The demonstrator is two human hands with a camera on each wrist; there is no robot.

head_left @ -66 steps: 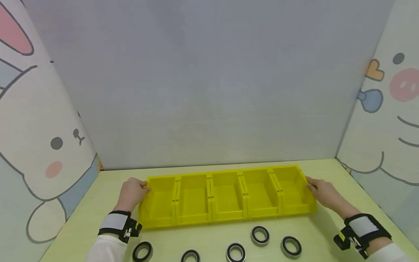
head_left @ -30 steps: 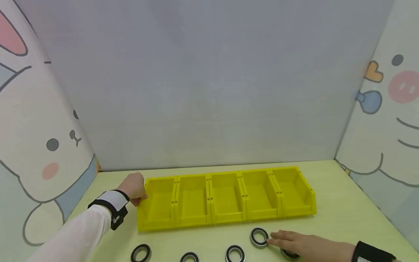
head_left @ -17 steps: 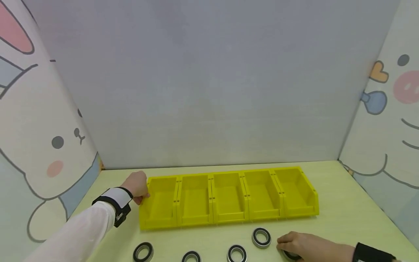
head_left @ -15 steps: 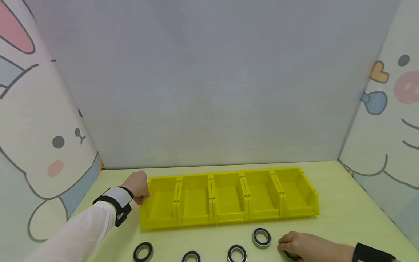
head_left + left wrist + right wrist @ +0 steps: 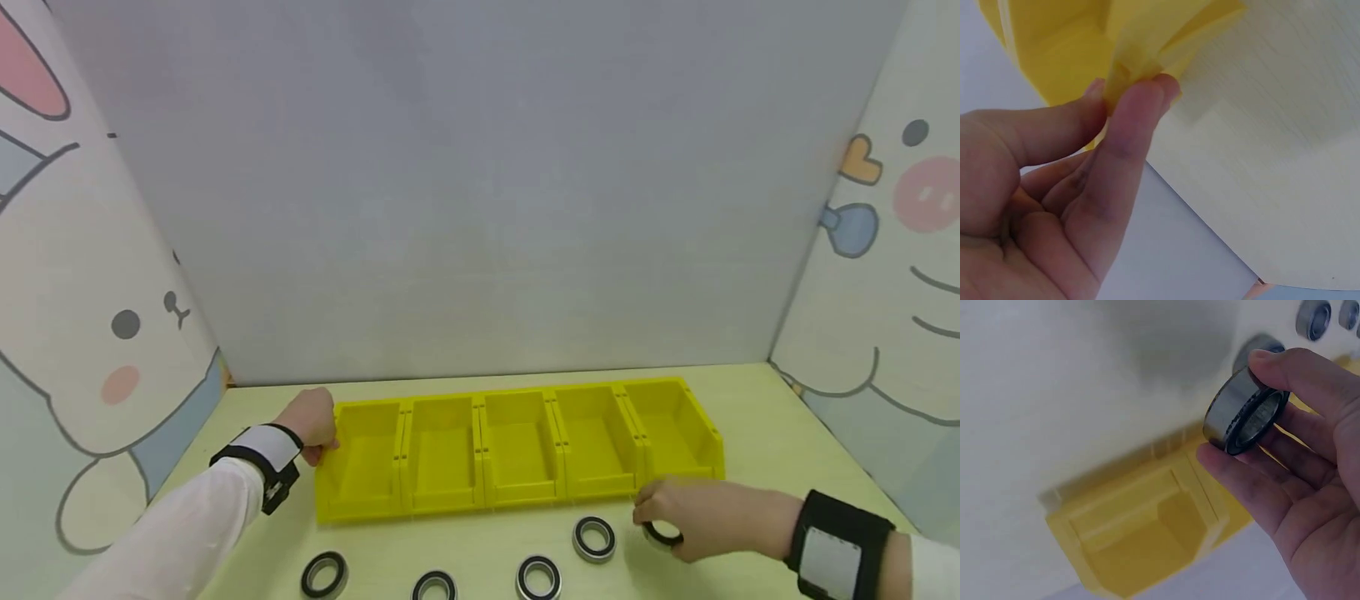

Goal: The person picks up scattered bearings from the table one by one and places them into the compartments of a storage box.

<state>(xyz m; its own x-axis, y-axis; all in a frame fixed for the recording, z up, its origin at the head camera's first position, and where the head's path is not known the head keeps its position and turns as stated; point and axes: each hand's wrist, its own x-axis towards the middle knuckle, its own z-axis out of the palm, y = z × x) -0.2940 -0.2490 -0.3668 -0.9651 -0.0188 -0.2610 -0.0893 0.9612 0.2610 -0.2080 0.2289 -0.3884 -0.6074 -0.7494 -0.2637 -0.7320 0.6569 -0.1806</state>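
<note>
A row of yellow bins (image 5: pixel 517 450) stands across the table. My left hand (image 5: pixel 311 425) pinches the left end wall of the yellow bin (image 5: pixel 1116 69) between thumb and fingers. My right hand (image 5: pixel 682 512) holds a steel bearing ring (image 5: pixel 662 533) lifted off the table, just in front of the rightmost bin. In the right wrist view the bearing ring (image 5: pixel 1244 412) sits pinched between thumb and fingertips above the open yellow bin (image 5: pixel 1141 531). Several more bearing rings lie in a row near the front edge, the nearest (image 5: pixel 594 537) just left of my right hand.
Other rings (image 5: pixel 324 573), (image 5: pixel 538 577) lie on the pale green table (image 5: pixel 757 417). A grey back wall and cartoon-printed side panels (image 5: pixel 90 333) close in the table on three sides.
My right hand left the right end of the bins, came down to the rightmost ring, gripped it and lifted it toward the bins. The left hand stayed on the left end.
</note>
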